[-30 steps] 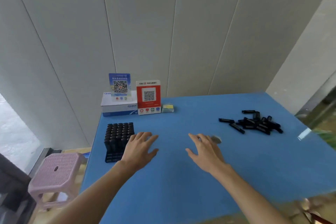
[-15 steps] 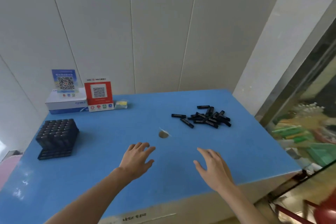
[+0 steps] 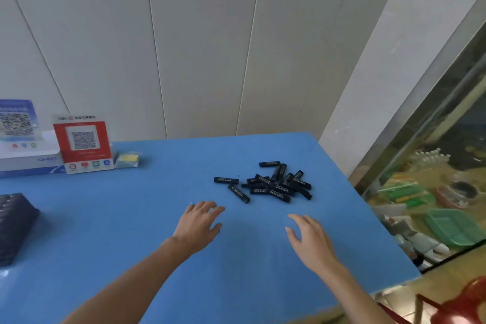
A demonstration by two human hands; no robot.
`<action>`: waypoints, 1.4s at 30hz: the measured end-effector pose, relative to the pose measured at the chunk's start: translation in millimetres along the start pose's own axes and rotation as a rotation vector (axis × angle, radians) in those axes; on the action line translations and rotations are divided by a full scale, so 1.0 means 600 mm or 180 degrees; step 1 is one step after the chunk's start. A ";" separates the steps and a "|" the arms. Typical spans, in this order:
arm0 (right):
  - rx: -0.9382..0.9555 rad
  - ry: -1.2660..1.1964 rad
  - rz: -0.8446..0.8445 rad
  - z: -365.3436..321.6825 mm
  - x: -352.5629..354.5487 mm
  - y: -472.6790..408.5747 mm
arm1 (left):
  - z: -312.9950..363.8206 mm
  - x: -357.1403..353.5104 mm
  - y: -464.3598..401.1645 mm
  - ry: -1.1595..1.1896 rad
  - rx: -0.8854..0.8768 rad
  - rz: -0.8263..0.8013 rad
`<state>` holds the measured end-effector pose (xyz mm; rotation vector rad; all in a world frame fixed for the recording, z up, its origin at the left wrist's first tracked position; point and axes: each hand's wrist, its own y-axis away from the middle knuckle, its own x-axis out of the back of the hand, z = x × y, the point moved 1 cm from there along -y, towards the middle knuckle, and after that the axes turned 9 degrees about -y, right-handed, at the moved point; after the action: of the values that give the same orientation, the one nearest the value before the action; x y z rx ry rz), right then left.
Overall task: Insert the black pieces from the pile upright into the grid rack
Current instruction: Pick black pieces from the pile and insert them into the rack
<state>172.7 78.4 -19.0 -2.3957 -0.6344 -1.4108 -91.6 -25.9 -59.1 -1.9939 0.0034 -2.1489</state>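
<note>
Head view, near to far. Two bare forearms reach in from the lower edge over a desk (image 3: 131,231) with a matte blue surface that looks like foam sheet. Left hand (image 3: 197,225): palm down, fingers spread and slightly curled, empty, fingertips pointing toward the pile. Right hand (image 3: 311,241): also released, fingers loosely extended, holding nothing, thumb out to the left. Cannot tell whether either hand touches the surface or hangs just above it.

Grid rack (image 3: 14,226): dark, blocky, cut off by the left edge of the frame, well apart from both hands; its cells are blurred, so how full it is cannot be told.

Pile of black pieces (image 3: 273,184): beyond the hands, toward the right side of the desk. Short rectangular bars, glossy, each with a line of pale lettering too small to read. Most lie crossed over one another; two lie loose on the left (image 3: 226,180), one apart at the back (image 3: 268,164).

Far left, against the wall: white carton (image 3: 31,163) with blue print, a red QR stand (image 3: 83,143) leaning in front of it, a blue QR card (image 3: 17,121) on top, a small yellow wrapped pad (image 3: 128,159) beside. Wall behind is pale grey panelling with vertical seams.
</note>
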 end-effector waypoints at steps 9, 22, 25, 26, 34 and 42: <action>0.0018 -0.0154 -0.0144 0.062 0.003 -0.139 | 0.019 -0.050 -0.137 0.0178 -0.0059 0.0052; 0.0397 -0.0134 -0.0385 0.105 -0.043 -0.214 | 0.024 -0.078 -0.179 0.0278 -0.0211 0.0043; 0.0480 0.0010 -0.0477 0.112 -0.047 -0.221 | 0.036 -0.078 -0.176 0.0456 0.0029 -0.0044; 0.0503 0.0070 -0.0523 0.114 -0.047 -0.223 | 0.042 -0.078 -0.175 0.0492 0.0099 -0.0036; 0.0763 0.0023 -0.0792 0.144 -0.019 -0.221 | 0.103 -0.068 -0.165 0.0448 0.0428 -0.0314; 0.0757 -0.1152 -0.0874 0.172 0.031 -0.223 | 0.181 -0.035 -0.136 0.0815 0.0955 -0.0277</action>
<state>190.4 244.6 -48.7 -2.4525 -1.1879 -0.9244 4.7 72.6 -58.8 -1.5738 -0.3503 -2.2846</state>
